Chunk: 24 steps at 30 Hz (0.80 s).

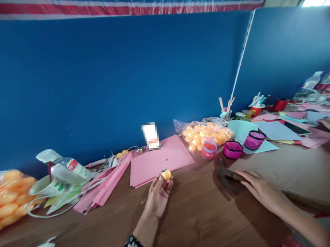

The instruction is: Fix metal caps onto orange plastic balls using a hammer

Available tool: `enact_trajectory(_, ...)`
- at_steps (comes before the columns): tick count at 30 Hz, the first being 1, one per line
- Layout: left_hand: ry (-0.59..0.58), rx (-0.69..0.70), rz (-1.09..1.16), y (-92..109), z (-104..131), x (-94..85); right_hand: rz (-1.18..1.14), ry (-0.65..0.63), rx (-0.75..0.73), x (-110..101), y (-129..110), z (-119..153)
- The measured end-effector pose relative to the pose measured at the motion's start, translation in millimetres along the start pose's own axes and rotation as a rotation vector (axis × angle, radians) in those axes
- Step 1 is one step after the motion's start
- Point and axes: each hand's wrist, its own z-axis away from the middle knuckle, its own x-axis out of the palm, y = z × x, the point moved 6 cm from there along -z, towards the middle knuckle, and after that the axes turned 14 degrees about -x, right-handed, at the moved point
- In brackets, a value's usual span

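My left hand [158, 198] is closed in a pinch around a small orange ball [166, 174] with dark marks on its upper side. The ball is held up near the front edge of a stack of pink paper [155, 162]. To the right, my right hand [256, 188] lies over the wooden handle of a hammer [226, 175], with thumb and fingers along it. Part of the handle is hidden under that hand. The hammer's head rests on the brown table [193, 213].
Clear bags of orange balls stand at the far left [12, 197] and behind the hammer [201, 134]. Near the hammer are a red cup [209, 150] and magenta fabric rings [233, 150]. Pink strips [107, 188] and a cup [51, 183] lie left. A blue partition [124, 74] rises behind.
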Motion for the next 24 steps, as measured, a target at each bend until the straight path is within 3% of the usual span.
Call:
enact_trajectory(8,0.002,0.003,-0.005,-1,0,-0.1,-0.002,0.001,-0.027,-5,7,4)
enact_trajectory(13,-0.007,0.004,0.004,-1,0,1.0,0.011,-0.021,-0.008,-5,25,13)
enact_trajectory(17,0.003,-0.001,0.012,-1,-1,1.0,0.043,0.000,0.025,-23,25,2)
enact_trajectory(19,-0.005,-0.003,0.011,-1,-1,1.1,0.077,0.082,0.061,-43,6,-17)
enact_trajectory(21,-0.015,0.000,0.008,-1,-2,1.0,-0.022,0.138,0.037,-54,-28,-45)
enact_trajectory(24,-0.031,0.004,0.004,-1,-1,0.4,-0.226,0.097,-0.146,-43,-95,-98)
